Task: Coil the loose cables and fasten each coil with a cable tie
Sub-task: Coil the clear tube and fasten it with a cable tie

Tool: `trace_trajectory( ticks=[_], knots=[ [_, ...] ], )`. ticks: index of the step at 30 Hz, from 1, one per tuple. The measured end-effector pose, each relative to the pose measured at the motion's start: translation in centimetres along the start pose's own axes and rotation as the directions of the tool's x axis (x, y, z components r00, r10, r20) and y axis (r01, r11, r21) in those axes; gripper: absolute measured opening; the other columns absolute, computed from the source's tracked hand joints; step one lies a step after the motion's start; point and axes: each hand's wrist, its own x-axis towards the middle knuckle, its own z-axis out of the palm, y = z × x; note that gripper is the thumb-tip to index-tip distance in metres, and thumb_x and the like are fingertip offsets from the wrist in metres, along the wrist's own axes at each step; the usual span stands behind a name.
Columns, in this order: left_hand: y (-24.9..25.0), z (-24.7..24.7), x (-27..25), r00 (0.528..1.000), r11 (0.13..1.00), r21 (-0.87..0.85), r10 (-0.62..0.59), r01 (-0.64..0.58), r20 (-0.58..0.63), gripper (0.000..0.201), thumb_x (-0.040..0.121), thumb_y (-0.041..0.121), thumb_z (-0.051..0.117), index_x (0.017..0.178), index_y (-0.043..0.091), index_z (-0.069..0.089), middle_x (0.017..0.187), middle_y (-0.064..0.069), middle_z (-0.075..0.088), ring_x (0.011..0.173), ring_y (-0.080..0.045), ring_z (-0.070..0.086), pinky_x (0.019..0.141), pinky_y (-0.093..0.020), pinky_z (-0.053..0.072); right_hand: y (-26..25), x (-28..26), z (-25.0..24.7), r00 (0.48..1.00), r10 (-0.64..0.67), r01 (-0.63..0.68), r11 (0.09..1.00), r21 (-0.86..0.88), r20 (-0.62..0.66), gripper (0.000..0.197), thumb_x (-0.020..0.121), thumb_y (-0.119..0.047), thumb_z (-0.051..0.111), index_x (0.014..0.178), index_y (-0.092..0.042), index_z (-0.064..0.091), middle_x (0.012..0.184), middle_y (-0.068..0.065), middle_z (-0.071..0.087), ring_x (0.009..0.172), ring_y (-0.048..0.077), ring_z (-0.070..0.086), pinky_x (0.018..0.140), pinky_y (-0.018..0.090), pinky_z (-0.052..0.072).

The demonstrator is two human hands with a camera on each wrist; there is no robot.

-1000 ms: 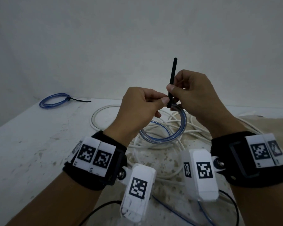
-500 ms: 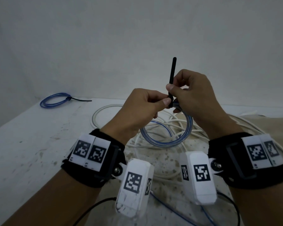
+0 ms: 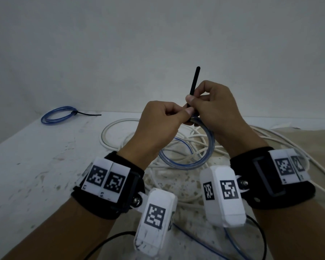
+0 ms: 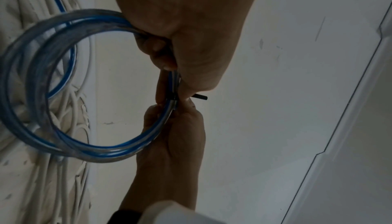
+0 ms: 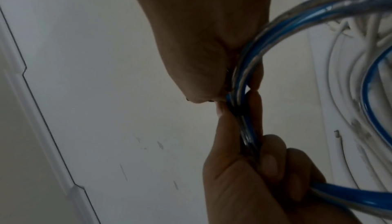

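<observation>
A coil of blue-and-clear cable [image 3: 195, 160] hangs above the table, held at its top by both hands. My left hand [image 3: 186, 113] grips the coil's strands, fingers curled round them; the right wrist view shows that same left hand [image 5: 233, 120] on the coil [image 5: 275, 31]. My right hand [image 3: 192, 102] pinches a black cable tie [image 3: 194, 81] whose tail stands straight up. The tie wraps the coil [image 4: 84, 152] between the two hands, and its tip [image 4: 200, 96] pokes out. The tie's head is hidden by fingers.
A second blue coil [image 3: 58, 115], fastened with a black tie, lies at the table's far left by the wall. Loose white cables [image 3: 118, 126] sprawl over the stained white table [image 3: 36, 175] under the hands, and a loose blue cable [image 3: 195, 239] runs near the front edge.
Both hands keep their grips and stay almost in place. The hanging coil has swung slightly lower and to the right.
</observation>
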Motion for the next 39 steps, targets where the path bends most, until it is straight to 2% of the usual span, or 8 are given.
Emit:
trace_trajectory(
  ticks=[2,6,13,22,27,33,36,39],
  knots=[
    [-0.1,0.1,0.0,1.000,1.000,0.006,0.006,-0.006,0.000,0.017,0.091,0.023,0.068,0.081,0.013,0.077,0.077,0.001,0.076,0.087,-0.011,0.072,0.096,-0.035,0.052,0.1,0.1,0.1,1.000,-0.017,0.017,1.000,0.011,-0.022,0.016,0.091,-0.007,0.065,0.077,-0.008,0.056,0.069,0.009,0.073,0.058,0.016,0.069,0.054,0.028,0.055],
    [-0.6,0.5,0.0,1.000,1.000,0.025,0.016,-0.016,-0.016,0.017,0.090,0.023,0.069,0.080,0.012,0.077,0.074,0.001,0.076,0.084,-0.011,0.073,0.094,-0.036,0.054,0.6,0.2,0.1,0.999,-0.014,0.014,1.000,-0.001,-0.047,0.019,0.089,-0.006,0.066,0.073,-0.010,0.056,0.068,0.008,0.073,0.058,0.016,0.070,0.059,0.031,0.057],
    [-1.3,0.6,0.0,0.999,0.989,0.140,0.052,-0.050,-0.014,0.012,0.087,0.026,0.072,0.078,0.019,0.076,0.071,0.005,0.075,0.077,-0.006,0.072,0.088,-0.040,0.056,1.1,-0.1,0.5,0.993,0.114,-0.109,0.988,0.108,-0.037,0.021,0.089,-0.001,0.064,0.072,-0.008,0.054,0.065,0.013,0.070,0.049,0.016,0.064,0.048,0.024,0.050],
    [-2.2,1.1,-0.1,0.999,0.991,0.129,0.046,-0.045,-0.010,0.014,0.090,0.023,0.069,0.085,0.013,0.077,0.074,0.004,0.075,0.079,-0.006,0.072,0.089,-0.035,0.055,1.9,0.4,0.3,0.989,0.134,-0.132,0.991,0.038,-0.058,0.020,0.089,-0.007,0.067,0.072,-0.010,0.058,0.069,0.012,0.072,0.060,0.021,0.070,0.059,0.034,0.058],
    [-2.6,1.0,0.0,0.997,0.979,0.188,0.078,-0.076,-0.003,0.012,0.089,0.025,0.070,0.081,0.018,0.076,0.073,0.005,0.075,0.076,-0.004,0.071,0.086,-0.035,0.056,2.2,0.1,0.9,0.982,0.175,-0.167,0.981,0.098,-0.072,0.015,0.090,-0.003,0.065,0.077,-0.004,0.057,0.067,0.015,0.069,0.052,0.017,0.066,0.050,0.028,0.054],
    [-3.8,1.2,0.1,0.997,0.967,0.246,0.076,-0.071,-0.009,0.013,0.089,0.027,0.070,0.078,0.021,0.076,0.070,0.009,0.074,0.075,0.000,0.070,0.083,-0.033,0.057,3.2,-0.4,1.5,0.968,0.235,-0.224,0.967,0.125,-0.085,0.012,0.090,-0.001,0.065,0.080,0.001,0.058,0.062,0.011,0.065,0.042,0.008,0.060,0.044,0.019,0.048],
    [-3.4,1.3,0.1,0.998,0.964,0.256,0.058,-0.065,0.033,0.017,0.091,0.029,0.068,0.081,0.019,0.077,0.072,0.010,0.074,0.076,0.001,0.069,0.082,-0.028,0.054,3.3,-0.3,1.1,0.961,0.262,-0.247,0.958,0.144,-0.090,0.013,0.090,-0.002,0.064,0.080,0.000,0.057,0.065,0.015,0.067,0.047,0.013,0.063,0.046,0.022,0.050],
    [-2.2,0.7,0.9,0.992,0.963,0.258,0.049,-0.079,0.119,0.020,0.092,0.030,0.066,0.085,0.017,0.079,0.076,0.007,0.076,0.080,-0.003,0.070,0.087,-0.033,0.055,3.1,-0.2,0.6,0.957,0.259,-0.235,0.956,0.173,-0.132,0.020,0.090,-0.006,0.066,0.073,-0.006,0.056,0.070,0.017,0.069,0.055,0.023,0.064,0.052,0.030,0.053]
  ],
)
